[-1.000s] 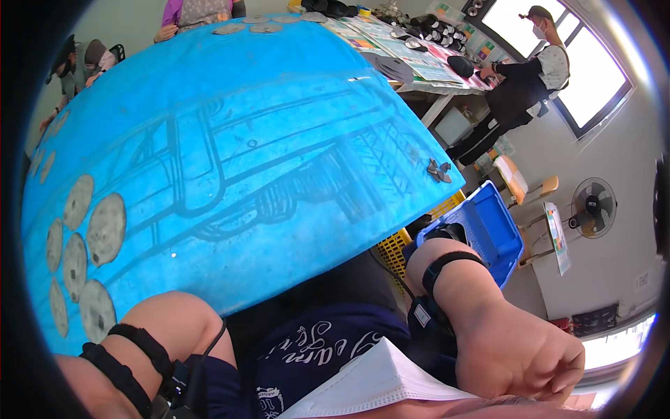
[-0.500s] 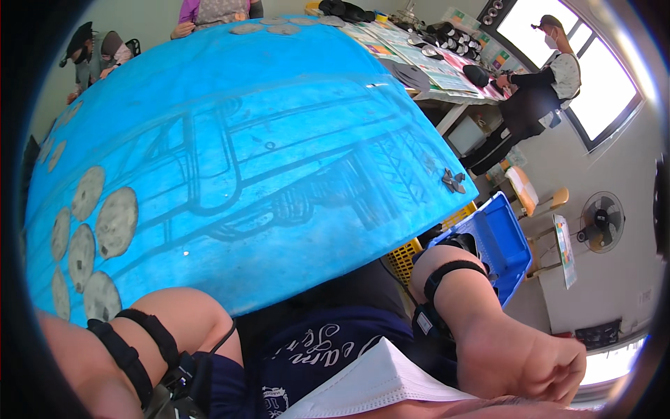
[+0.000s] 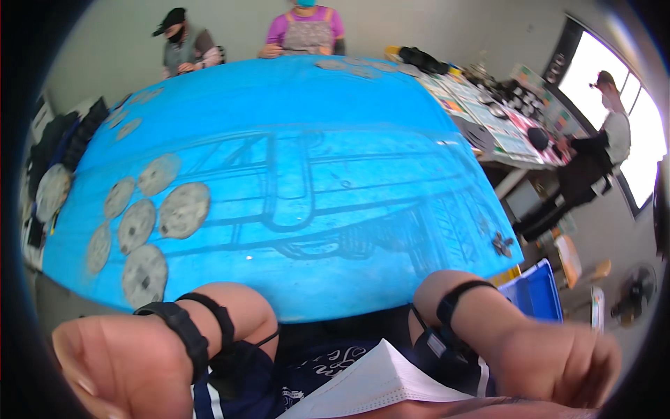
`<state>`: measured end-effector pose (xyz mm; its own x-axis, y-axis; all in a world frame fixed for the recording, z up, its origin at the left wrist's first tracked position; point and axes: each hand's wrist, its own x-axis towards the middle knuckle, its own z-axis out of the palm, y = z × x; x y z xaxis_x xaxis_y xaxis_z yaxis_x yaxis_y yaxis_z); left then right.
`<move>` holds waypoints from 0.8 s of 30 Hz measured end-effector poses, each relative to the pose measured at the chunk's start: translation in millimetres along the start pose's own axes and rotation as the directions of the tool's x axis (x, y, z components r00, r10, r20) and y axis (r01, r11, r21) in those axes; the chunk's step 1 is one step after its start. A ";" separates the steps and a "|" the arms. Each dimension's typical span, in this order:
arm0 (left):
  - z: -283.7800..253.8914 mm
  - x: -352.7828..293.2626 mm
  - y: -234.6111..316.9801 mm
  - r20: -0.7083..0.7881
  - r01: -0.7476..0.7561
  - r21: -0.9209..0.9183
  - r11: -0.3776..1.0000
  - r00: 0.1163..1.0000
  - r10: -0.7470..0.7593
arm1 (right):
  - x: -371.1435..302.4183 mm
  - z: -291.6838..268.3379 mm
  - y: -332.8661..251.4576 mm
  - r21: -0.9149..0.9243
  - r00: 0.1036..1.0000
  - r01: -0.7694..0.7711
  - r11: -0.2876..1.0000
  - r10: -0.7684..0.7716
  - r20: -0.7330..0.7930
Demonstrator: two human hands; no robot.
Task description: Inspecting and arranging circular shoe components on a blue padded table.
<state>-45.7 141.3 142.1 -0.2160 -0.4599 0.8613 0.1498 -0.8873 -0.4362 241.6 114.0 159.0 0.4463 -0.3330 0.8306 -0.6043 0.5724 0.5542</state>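
Both of my forearms are bent back toward me at the table's near edge, with black straps round them. My left hand (image 3: 129, 363) is raised at the lower left, its fingers curled in and partly cut off by the dark rim. At the lower right, my right hand (image 3: 558, 363) has its fingers bent into a loose fist, smeared by motion. Whatever either hand may hold is hidden. Nearest to my left arm, several round, flat grey pieces (image 3: 185, 210) with dark spots lie on the blue-covered table (image 3: 349, 279). A white mask (image 3: 384, 384) juts up between my arms.
A small dark metal part (image 3: 502, 244) lies at the table's right corner, above a blue crate (image 3: 534, 293). Two people (image 3: 185, 49) are at the far edge; another person (image 3: 607, 133) stands by a side table (image 3: 502, 133) strewn with black items. A fan (image 3: 634, 293) is at right.
My view has turned, so the table sits more level and farther right. My left hand has come into sight at the lower left. My right hand remains raised, now blurred.
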 end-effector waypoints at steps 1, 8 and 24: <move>3.6 -1.7 2.5 -0.059 -0.044 -0.031 0.999 0.997 0.042 | -4.3 -0.1 -1.9 0.255 0.996 -0.094 0.962 0.089 0.033; 9.2 -3.3 24.1 -0.149 -0.319 0.272 0.908 0.918 0.367 | -25.4 -14.6 -11.2 0.962 0.924 -0.239 0.131 0.335 0.184; 33.6 -10.4 18.4 0.023 -0.253 0.141 0.957 0.967 0.252 | 22.0 -76.2 -47.5 -0.729 0.991 -0.072 0.681 0.130 0.023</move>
<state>-8.2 131.0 133.9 -0.1490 -0.6677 0.7294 0.3344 -0.7282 -0.5983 330.4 136.5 146.9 0.3490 -0.2731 0.8965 0.0375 0.9599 0.2778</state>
